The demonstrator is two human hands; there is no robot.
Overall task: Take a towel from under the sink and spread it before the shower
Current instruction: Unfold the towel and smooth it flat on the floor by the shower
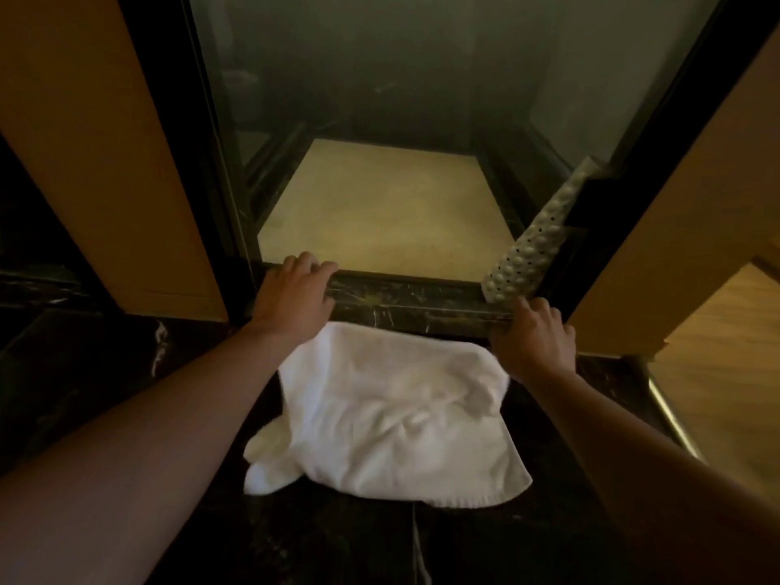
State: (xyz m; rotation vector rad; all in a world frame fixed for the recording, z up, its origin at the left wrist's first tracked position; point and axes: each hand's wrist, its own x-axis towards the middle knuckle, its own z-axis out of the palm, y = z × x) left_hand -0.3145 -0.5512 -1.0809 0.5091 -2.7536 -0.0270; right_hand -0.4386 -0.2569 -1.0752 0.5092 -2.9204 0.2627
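A white towel (pixel 380 415) lies rumpled on the dark marble floor, just in front of the shower's dark stone threshold (pixel 413 295). Its near left corner is folded under. My left hand (pixel 295 293) lies palm down on the threshold's left end with fingers apart, and the towel's far left corner disappears under its heel. Fingers curled, my right hand (pixel 534 335) holds the towel's far right corner against the threshold's right end. Behind the threshold the shower floor (pixel 388 213) is pale beige.
A white rubber bath mat (pixel 536 242) with holes and bumps leans, rolled, inside the shower at the right. Glass panels in black frames stand on both sides. Tan walls flank the opening. A metal strip (pixel 671 415) edges a lighter floor at the right.
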